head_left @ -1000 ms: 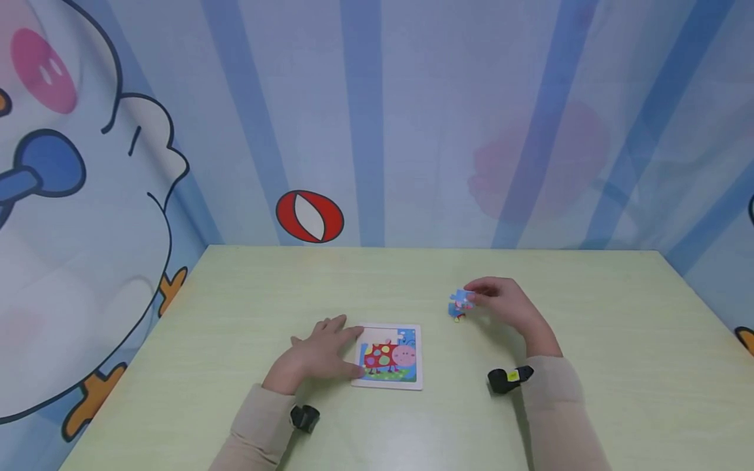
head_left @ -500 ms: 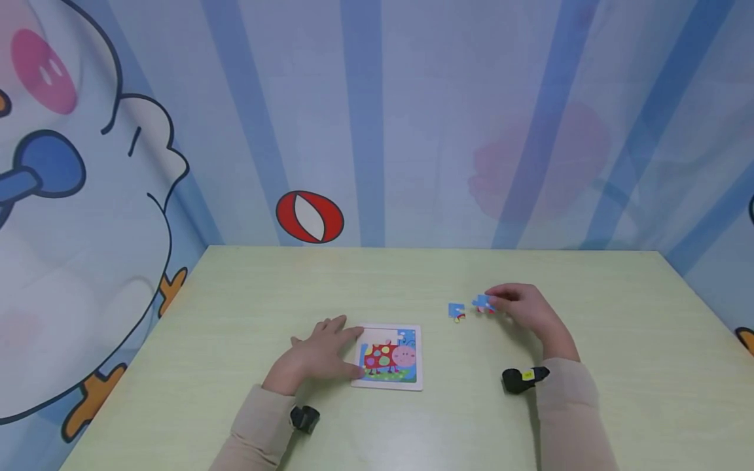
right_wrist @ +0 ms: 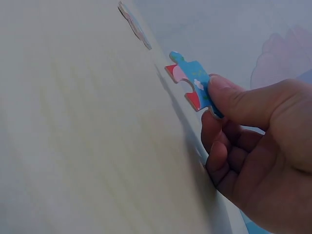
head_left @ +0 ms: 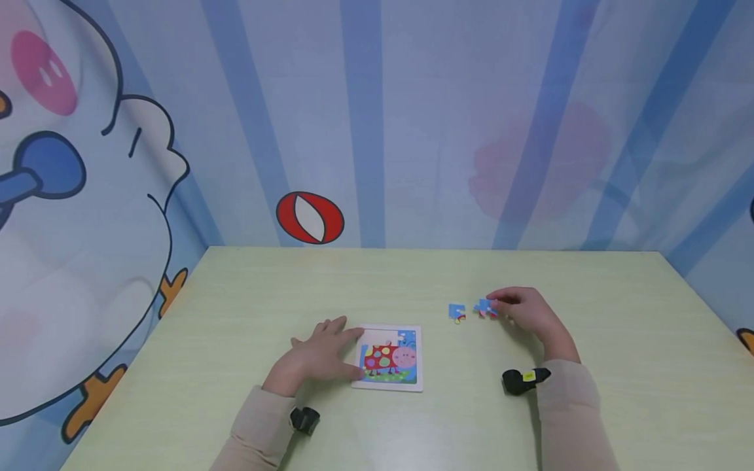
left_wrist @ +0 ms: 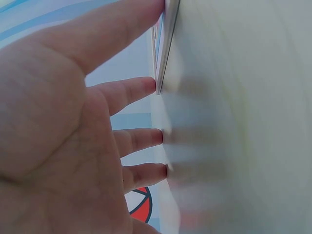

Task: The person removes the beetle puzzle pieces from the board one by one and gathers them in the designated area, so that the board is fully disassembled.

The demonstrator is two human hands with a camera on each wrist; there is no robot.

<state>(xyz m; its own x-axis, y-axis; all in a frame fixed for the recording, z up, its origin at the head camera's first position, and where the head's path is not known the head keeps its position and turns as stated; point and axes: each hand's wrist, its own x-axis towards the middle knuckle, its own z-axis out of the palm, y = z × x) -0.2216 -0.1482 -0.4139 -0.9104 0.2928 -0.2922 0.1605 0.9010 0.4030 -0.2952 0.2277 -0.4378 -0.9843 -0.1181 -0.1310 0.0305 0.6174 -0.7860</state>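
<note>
My right hand [head_left: 529, 315] pinches a blue puzzle piece [right_wrist: 195, 80] with red and pink patches between thumb and fingers. In the right wrist view the piece is held tilted, just off the table. A second puzzle piece [head_left: 456, 312], blue with a bit of red and yellow, lies flat to its left. With fingers spread, my left hand [head_left: 318, 350] rests by the left edge of a puzzle tray [head_left: 387, 386]. Its thumb and index finger touch that edge. The tray's picture shows a spotted red body and a pink face; its upper left part is bare.
The pale wooden table [head_left: 283, 281] bears the tray and pieces. Behind it hangs a blue striped backdrop [head_left: 412, 131] with cartoon drawings. A black wrist camera [head_left: 304, 420] sits at the left cuff, another black camera [head_left: 518, 381] at the right.
My right hand has moved right with its puzzle piece, away from the piece on the table, then lowered slightly. The left hand and tray have stayed put.
</note>
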